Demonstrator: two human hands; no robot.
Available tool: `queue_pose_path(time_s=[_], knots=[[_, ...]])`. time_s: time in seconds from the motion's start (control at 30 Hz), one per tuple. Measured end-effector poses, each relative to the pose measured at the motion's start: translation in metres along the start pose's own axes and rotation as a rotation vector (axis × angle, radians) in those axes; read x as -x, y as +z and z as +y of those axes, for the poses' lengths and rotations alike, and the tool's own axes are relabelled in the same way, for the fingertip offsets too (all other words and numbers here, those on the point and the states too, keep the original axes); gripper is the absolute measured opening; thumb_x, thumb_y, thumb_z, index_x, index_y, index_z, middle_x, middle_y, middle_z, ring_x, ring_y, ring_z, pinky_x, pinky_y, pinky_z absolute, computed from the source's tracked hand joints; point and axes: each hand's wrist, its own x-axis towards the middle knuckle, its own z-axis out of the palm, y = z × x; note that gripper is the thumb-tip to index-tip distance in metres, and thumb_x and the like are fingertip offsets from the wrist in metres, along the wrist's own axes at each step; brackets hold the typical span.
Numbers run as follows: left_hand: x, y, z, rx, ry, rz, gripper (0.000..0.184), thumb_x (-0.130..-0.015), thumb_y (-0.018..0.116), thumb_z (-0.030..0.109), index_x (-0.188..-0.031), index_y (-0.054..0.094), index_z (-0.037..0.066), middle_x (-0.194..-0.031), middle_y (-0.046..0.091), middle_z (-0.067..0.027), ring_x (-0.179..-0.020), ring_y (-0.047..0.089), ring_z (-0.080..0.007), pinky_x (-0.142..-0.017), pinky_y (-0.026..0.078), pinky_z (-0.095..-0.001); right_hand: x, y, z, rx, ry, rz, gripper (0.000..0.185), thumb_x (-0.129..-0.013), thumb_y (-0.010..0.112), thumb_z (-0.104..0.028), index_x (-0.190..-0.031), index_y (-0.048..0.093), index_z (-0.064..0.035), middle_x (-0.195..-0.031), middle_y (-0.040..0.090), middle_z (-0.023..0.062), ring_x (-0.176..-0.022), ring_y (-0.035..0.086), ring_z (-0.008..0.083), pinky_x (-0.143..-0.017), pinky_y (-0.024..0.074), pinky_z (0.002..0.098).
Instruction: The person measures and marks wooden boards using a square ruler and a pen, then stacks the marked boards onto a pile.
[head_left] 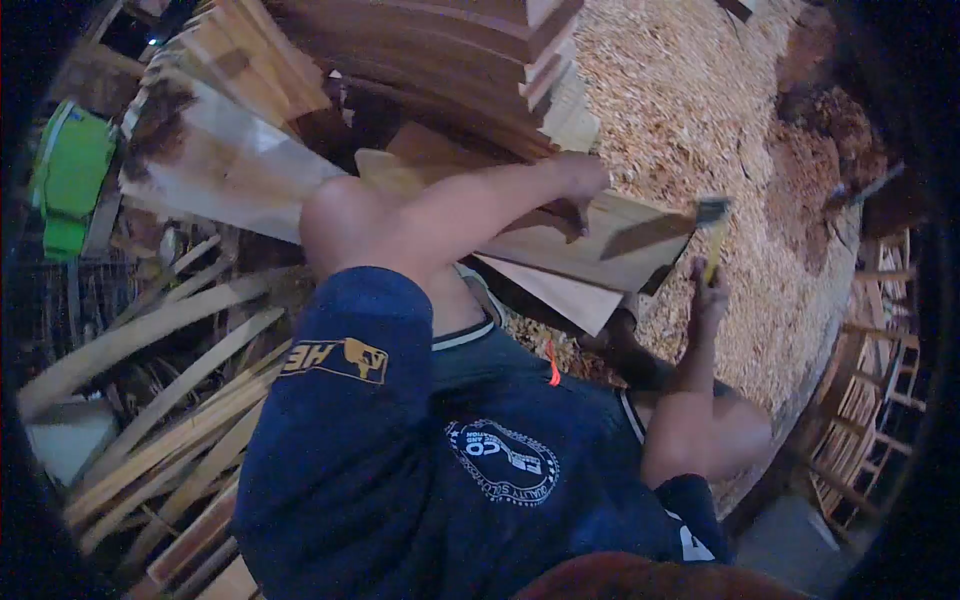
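Note:
A light wooden board (640,243) lies slantwise across my legs. My left hand (582,188) is at its upper edge, with bent fingers gripping it. My right hand (708,292) is closed round the yellow handle of a small tool (712,212), which looks like a hammer or brush. The tool's dark head is up, near the board's right end; a shadow falls on the board there. A paler wooden piece (565,295) shows beneath the board.
Stacked shaped boards (440,60) rise at the top. Wood shavings (680,100) cover the ground ahead and to the right. Long wooden strips (180,420) and a green container (75,175) are at the left. A slatted wooden frame (868,390) stands at the right.

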Motion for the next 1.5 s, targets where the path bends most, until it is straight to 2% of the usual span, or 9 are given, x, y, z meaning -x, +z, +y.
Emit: queue_pose_path(time_s=[0.17,0.23,0.3,0.53,0.67,0.73,0.97,1.07,1.5], knots=[[0.071,-0.015,-0.021,-0.164,-0.157,0.33,0.067,-0.059,0.086,0.056,-0.095,0.071,0.001,-0.091,0.07,-0.0189,-0.088,0.069,-0.0371,-0.079,0.056,-0.0437,0.0,-0.014,-0.043,-0.432,0.261,0.351,0.031,-0.094,0.066,-0.043,-0.082,0.054,-0.0166,-0.056,0.037,-0.0084,-0.043,0.031,0.002,-0.039,0.0206,0.0225],[0.141,-0.069,0.002,0.025,-0.422,0.284,0.071,-0.06,0.084,0.061,-0.097,0.07,0.002,-0.092,0.069,-0.0196,-0.088,0.068,-0.0386,-0.078,0.055,-0.0447,0.007,-0.012,-0.046,-0.408,0.373,0.419,0.033,-0.094,0.065,-0.046,-0.081,0.053,-0.0177,-0.054,0.037,-0.0072,-0.04,0.031,0.0042,-0.037,0.0213,0.0233],[0.191,-0.069,-0.01,-0.031,-0.223,0.825,0.076,-0.061,0.081,0.066,-0.099,0.069,0.002,-0.091,0.069,-0.0194,-0.088,0.067,-0.0381,-0.079,0.055,-0.0463,0.012,-0.003,-0.036,-0.43,0.437,0.424,0.034,-0.094,0.065,-0.046,-0.081,0.052,-0.0172,-0.054,0.038,-0.0069,-0.04,0.031,0.0046,-0.036,0.0214,0.0233],[0.334,-0.084,-0.006,0.309,-0.233,1.404,0.071,-0.059,0.091,0.054,-0.096,0.067,-0.001,-0.089,0.072,-0.0115,-0.078,0.069,-0.0187,-0.07,0.056,-0.0348,0.017,0.017,-0.017,-0.238,0.385,0.281,0.037,-0.09,0.07,-0.049,-0.079,0.052,-0.0185,-0.055,0.036,-0.0081,-0.043,0.03,0.0043,-0.039,0.0195,0.0242],[0.412,-0.08,0.0,-0.051,-1.013,1.396,0.063,-0.058,0.096,0.041,-0.091,0.069,-0.005,-0.084,0.073,-0.0051,-0.073,0.068,-0.0127,-0.068,0.055,-0.0294,0.014,0.024,-0.023,-0.266,0.376,0.295,0.037,-0.09,0.071,-0.046,-0.075,0.053,-0.0177,-0.056,0.039,-0.0082,-0.045,0.033,0.005,-0.042,0.0202,0.0245],[0.438,-0.062,0.008,0.167,-1.207,1.494,0.057,-0.066,0.092,0.023,-0.108,0.063,-0.004,-0.097,0.071,-0.0083,-0.083,0.067,-0.017,-0.079,0.056,-0.0326,0.013,0.019,-0.011,-0.087,0.217,0.179,0.034,-0.089,0.072,-0.044,-0.076,0.054,-0.0173,-0.056,0.038,-0.0082,-0.045,0.032,0.0052,-0.043,0.0197,0.0251],[0.515,0.056,-0.03,0.216,-0.863,2.174,0.051,-0.07,0.092,0.023,-0.103,0.067,-0.007,-0.097,0.073,-0.008,-0.083,0.067,-0.0169,-0.079,0.053,-0.0311,0.029,0.031,-0.023,-0.059,0.376,0.16,0.037,-0.086,0.076,-0.047,-0.079,0.053,-0.0189,-0.056,0.04,-0.0068,-0.042,0.03,0.0039,-0.038,0.0185,0.0245],[0.513,0.066,-0.026,0.139,-1.215,2.058,0.056,-0.071,0.092,0.021,-0.11,0.064,-0.007,-0.105,0.072,-0.0109,-0.092,0.067,-0.0189,-0.085,0.052,-0.032,0.037,0.037,-0.036,0.006,0.343,0.076,0.037,-0.085,0.075,-0.05,-0.08,0.053,-0.0209,-0.055,0.039,-0.0091,-0.041,0.03,0.0027,-0.038,0.0175,0.024],[0.474,0.153,-0.123,0.411,-1.225,2.037,0.055,-0.075,0.088,0.023,-0.115,0.064,-0.006,-0.11,0.07,-0.0153,-0.097,0.066,-0.0218,-0.088,0.053,-0.0338,0.049,0.058,-0.069,0.006,0.237,0.047,0.027,-0.093,0.07,-0.039,-0.08,0.056,-0.0198,-0.056,0.036,-0.0103,-0.043,0.026,0.0016,-0.04,0.018,0.0233]])
